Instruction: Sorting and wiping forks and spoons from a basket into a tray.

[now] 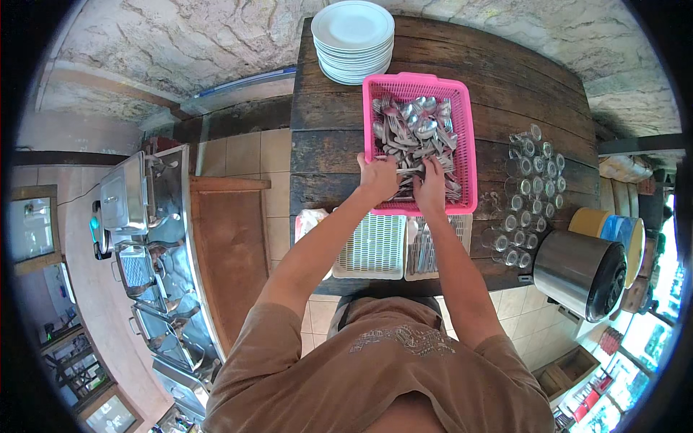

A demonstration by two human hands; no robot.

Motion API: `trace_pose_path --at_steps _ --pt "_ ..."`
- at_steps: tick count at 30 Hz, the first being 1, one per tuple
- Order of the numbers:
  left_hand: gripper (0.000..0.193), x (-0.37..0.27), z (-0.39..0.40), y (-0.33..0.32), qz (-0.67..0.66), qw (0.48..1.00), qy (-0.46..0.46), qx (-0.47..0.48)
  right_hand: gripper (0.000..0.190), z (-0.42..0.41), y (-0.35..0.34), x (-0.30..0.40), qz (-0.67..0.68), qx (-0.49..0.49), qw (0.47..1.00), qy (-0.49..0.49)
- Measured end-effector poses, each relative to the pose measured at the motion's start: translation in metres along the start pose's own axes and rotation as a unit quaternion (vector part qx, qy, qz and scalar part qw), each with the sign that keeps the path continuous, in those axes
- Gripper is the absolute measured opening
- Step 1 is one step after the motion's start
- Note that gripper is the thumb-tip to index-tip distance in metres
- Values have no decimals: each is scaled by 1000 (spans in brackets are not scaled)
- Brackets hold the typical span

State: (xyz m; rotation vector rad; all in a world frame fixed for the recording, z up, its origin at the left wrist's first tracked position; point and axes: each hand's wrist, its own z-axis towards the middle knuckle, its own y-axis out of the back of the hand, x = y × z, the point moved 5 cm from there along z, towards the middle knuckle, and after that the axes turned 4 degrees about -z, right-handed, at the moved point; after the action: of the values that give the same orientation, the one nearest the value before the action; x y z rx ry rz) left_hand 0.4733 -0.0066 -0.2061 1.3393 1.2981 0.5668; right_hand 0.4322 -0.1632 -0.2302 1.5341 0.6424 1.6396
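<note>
A pink plastic basket (469,157) holds a jumbled heap of metal forks and spoons (411,127). My left hand (380,177) is over its near left side, the fingers curled around a piece of cutlery (410,170) that points toward my right hand. My right hand (431,190) reaches into the near part of the heap, touching cutlery; its fingertips are partly hidden among the pieces. Just below the pink basket lie a pale plastic basket (370,243), and to its right another pale basket (465,230) with cutlery (421,254) in it, partly covered by my right forearm.
Stacked white plates (353,27) stand at the far left of the wooden table (520,76). Several clear glasses (525,187) are grouped at the right, near a steel container with a black lid (576,276). A white plastic bag (309,222) lies by my left forearm. Steel food pans (143,276) line a counter leftward.
</note>
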Motion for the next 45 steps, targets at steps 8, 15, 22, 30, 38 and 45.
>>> trace_pose_path --at_steps 8,15,22,30,38,45 --pt "36 26 11 38 -102 994 -30 -25 31 -1 31 24 109 -72 991 15" --pt "25 23 -4 102 -178 976 -109 -66 24 19 62 32 155 -58 985 57" --pt "28 24 -33 123 -341 940 -23 -10 20 39 51 -14 312 12 946 -91" --pt "39 71 -58 18 -671 735 100 -27 23 40 63 -29 401 -72 896 -179" --pt "33 47 -48 -37 -651 739 163 -59 24 59 76 -87 472 -214 815 -260" --pt "33 17 -31 -18 -443 882 135 -91 21 51 51 -80 626 -189 687 -317"
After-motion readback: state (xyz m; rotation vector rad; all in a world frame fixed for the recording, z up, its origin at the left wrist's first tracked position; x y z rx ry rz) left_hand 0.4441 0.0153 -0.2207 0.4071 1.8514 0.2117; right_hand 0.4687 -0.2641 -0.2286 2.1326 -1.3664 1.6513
